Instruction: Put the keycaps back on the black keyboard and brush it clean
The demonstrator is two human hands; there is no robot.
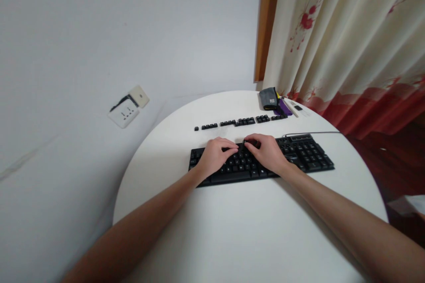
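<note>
A black keyboard (299, 154) lies across the middle of a round white table (245, 230). Both hands rest on its left half, fingertips nearly meeting at the top key row. My left hand (215, 155) is curled over the keys with its fingers pressed together; what they hold is hidden. My right hand (267, 152) is curled too, its fingertips pinched round a dark keycap (252, 143) on the top row. A line of loose black keycaps (244, 121) lies on the table just behind the keyboard.
At the table's far edge lie a grey pouch (268, 98), a purple item (284, 107) and a white remote-like stick (296, 108). The keyboard's cable (312, 132) runs right. A floral curtain (348, 40) hangs right; a wall socket (124, 114) is left.
</note>
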